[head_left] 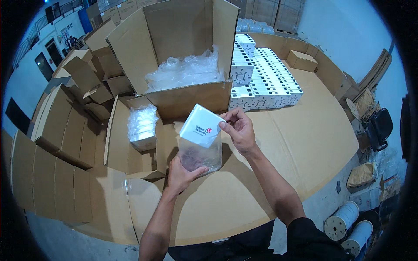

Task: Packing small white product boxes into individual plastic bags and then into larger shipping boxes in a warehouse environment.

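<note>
A small white box (197, 129) with a printed logo sits partly inside a clear plastic bag (201, 157), its upper part sticking out of the bag's mouth. My left hand (182, 175) grips the bag from below, thumb along its lower edge. With fingers pinched, my right hand (239, 130) holds the right corner of the white box near the bag's rim. To the left, an open cardboard carton (116, 143) contains a row of bagged boxes (143, 124). Behind my hands stands a larger open carton (191, 100) with a heap of clear plastic bags (185, 71) in it.
Stacked white patterned boxes (265, 78) stand at the back right of the cardboard-covered table (300, 143). A small closed carton (301, 61) lies behind them. Cardboard cartons (52, 174) line the left side. Cable spools (344, 219) and a black chair (378, 126) are on the right.
</note>
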Demonstrator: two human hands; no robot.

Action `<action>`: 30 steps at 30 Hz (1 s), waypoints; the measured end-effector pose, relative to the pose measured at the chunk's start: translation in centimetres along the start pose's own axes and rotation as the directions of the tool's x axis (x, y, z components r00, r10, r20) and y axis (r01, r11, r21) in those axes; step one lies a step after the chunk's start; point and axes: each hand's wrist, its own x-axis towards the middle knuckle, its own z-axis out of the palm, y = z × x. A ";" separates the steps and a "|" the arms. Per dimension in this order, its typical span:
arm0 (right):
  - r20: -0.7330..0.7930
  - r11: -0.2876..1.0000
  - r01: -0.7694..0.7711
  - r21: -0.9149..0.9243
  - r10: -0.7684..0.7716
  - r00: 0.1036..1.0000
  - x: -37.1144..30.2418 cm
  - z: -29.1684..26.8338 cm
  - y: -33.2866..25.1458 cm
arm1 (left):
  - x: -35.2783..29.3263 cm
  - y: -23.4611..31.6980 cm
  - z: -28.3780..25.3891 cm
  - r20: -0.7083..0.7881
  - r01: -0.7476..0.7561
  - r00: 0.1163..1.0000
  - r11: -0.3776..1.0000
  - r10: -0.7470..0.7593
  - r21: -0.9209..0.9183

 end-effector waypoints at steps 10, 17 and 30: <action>0.060 0.994 -0.080 -0.080 0.085 0.995 -0.2 -0.1 -0.3 | -0.1 0.5 0.0 0.032 0.015 0.999 0.997 -0.017 0.074; 0.126 0.985 -0.135 -0.108 0.148 0.981 -0.3 0.1 0.4 | -0.1 0.2 0.1 0.006 -0.020 1.000 0.998 0.020 -0.059; 0.040 0.906 -0.396 -0.153 0.406 0.913 -0.6 0.7 1.6 | 4.4 -3.3 1.5 -0.257 -0.048 0.964 0.907 -0.067 -0.417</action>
